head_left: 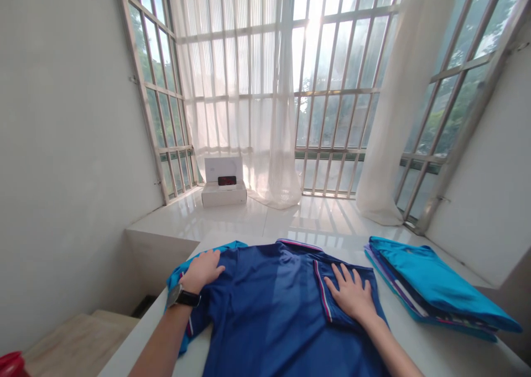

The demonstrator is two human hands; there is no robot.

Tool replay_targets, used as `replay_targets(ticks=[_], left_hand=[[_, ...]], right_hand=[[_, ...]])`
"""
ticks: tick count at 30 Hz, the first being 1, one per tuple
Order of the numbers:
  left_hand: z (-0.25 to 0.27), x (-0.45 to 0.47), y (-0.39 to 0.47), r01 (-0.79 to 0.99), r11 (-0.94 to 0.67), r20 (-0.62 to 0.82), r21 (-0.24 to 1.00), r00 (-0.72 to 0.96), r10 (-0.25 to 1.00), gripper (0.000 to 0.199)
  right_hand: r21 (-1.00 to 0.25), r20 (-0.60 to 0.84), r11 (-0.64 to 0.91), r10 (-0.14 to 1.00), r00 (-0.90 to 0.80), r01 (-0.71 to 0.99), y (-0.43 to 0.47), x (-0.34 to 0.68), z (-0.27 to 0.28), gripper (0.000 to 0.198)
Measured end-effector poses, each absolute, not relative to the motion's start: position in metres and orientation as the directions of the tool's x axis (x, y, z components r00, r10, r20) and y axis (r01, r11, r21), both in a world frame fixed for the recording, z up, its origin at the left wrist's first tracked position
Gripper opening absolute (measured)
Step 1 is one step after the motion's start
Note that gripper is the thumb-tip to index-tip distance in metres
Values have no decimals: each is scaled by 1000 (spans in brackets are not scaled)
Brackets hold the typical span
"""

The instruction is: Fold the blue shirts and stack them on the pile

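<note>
A navy blue polo shirt (pixel 282 305) lies spread on the white surface, its collar pointing away from me. One sleeve, edged in white and red, is folded inward over the body at the right. My right hand (pixel 352 294) rests flat on that folded sleeve, fingers spread. At the left shoulder, my left hand (pixel 205 270), with a dark watch on the wrist, has its fingers curled on the sleeve fabric; the fingertips are partly hidden. Under the shirt's left side, a bright blue garment (pixel 182 269) sticks out.
At the right lies a stack of folded clothes (pixel 440 283) with a bright blue one on top. A white box (pixel 224 193) holding a dark-screened device (pixel 227 181) stands on the window ledge. Behind are barred windows and sheer curtains (pixel 274 145). A red object (pixel 13 364) shows at the lower left.
</note>
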State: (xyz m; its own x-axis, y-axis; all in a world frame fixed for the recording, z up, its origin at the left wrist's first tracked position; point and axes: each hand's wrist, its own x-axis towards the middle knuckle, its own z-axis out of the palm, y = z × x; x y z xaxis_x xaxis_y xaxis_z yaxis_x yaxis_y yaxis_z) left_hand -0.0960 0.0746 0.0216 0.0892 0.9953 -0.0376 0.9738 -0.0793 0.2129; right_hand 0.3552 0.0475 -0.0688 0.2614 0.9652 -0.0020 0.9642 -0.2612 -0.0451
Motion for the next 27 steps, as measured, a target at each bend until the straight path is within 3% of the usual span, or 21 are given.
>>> replay_targets(ticks=[4, 9, 18, 27], left_hand=[[17, -125, 70, 994, 33, -152, 108, -16, 988, 35], [21, -120, 75, 995, 86, -179, 60, -74, 981, 55], [29, -127, 81, 990, 7, -157, 144, 15, 987, 68], [51, -173, 83, 935, 12, -239, 354, 78, 968, 30]], right_hand=[[-52, -19, -264, 964, 264, 963, 46, 354, -65, 74], [-64, -1, -269, 963, 270, 961, 46, 354, -65, 75], [-71, 14, -273, 961, 275, 959, 47, 354, -68, 74], [-87, 13, -262, 964, 264, 961, 46, 354, -67, 75]])
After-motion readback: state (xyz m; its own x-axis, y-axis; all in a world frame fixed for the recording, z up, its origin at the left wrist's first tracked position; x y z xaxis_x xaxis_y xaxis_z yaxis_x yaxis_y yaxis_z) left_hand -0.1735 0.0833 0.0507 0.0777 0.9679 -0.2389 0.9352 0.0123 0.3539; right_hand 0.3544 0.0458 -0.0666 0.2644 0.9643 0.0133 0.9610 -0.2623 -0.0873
